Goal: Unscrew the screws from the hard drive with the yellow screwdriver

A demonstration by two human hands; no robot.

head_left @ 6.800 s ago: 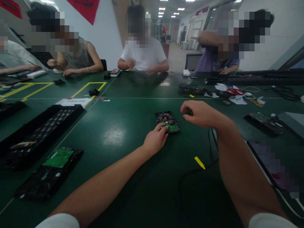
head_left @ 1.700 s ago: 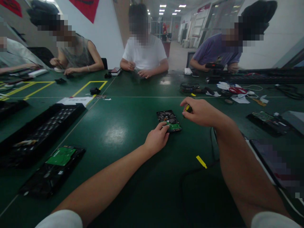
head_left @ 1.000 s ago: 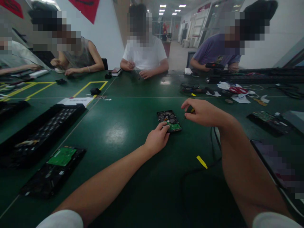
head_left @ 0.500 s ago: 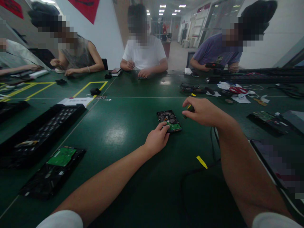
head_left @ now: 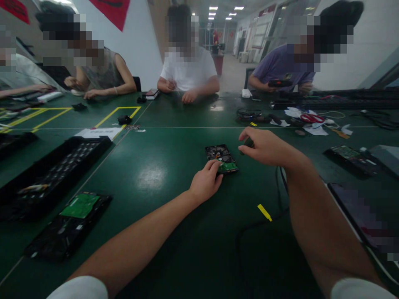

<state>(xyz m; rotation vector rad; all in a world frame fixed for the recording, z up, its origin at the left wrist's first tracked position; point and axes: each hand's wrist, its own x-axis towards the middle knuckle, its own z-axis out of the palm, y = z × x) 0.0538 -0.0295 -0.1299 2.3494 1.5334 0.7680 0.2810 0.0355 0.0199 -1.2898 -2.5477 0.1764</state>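
Hard drive (head_left: 224, 157) lies flat on the green table (head_left: 174, 145), a little right of the middle, its green circuit board at the near end. Left hand (head_left: 204, 182) grips its near left edge, just as in the earlier frames. Right hand (head_left: 264, 147) is closed around a tool (head_left: 249, 143) just right of the drive; only a dark bit of handle shows, so it is probably a screwdriver. Half a second ago yellow showed on that handle; now only the dark part is visible. Across the table, the person in purple (head_left: 277, 64) at far right had an arm raised in the first frame; both arms are now low, behind one black-and-red tool (head_left: 279, 83).

Counted: two drives, the gripped one and a second drive (head_left: 79, 206) at near left; one black unit with a circuit board (head_left: 350, 160) at the right; two black trays (head_left: 93, 155) on the left; one yellow tag (head_left: 264, 212) on the near side; one dark-screened device (head_left: 352, 207) at near right; and three other people (head_left: 193, 77) on the far side.
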